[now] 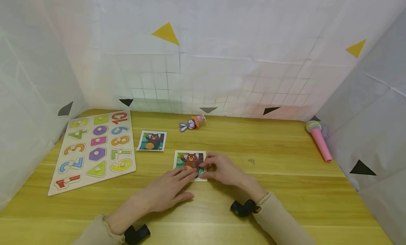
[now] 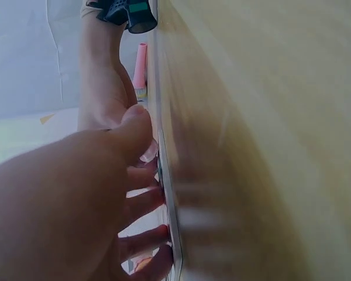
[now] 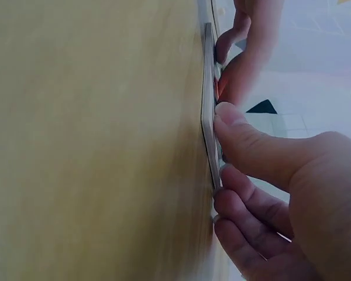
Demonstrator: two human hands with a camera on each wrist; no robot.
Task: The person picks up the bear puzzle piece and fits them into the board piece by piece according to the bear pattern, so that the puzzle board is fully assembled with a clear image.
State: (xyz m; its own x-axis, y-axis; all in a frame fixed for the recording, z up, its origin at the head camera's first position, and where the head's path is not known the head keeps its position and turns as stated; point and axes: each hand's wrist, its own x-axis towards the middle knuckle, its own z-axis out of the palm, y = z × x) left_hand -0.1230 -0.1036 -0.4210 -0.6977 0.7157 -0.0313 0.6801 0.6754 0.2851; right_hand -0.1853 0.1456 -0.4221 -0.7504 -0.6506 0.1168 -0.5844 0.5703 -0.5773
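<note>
A square bear puzzle (image 1: 191,159) with a pale border lies flat on the wooden table. Straight fingers of my left hand (image 1: 169,189) rest on its lower middle, the thumb held apart over the table. At the right side of the puzzle my right hand (image 1: 223,169) has its fingers curled, gripping the edge with thumb and fingertips. Seen from the right wrist, the puzzle board (image 3: 207,99) shows edge-on, with the right thumb (image 3: 251,140) against its near corner. Part of the bear picture is hidden under both hands.
A matching bear picture card (image 1: 151,141) lies left of the puzzle. Farther left is a wooden number and shape board (image 1: 92,151) with knobs. A small rabbit toy (image 1: 192,123) lies at the back, and a pink toy microphone (image 1: 320,141) at the far right. White walls enclose the table.
</note>
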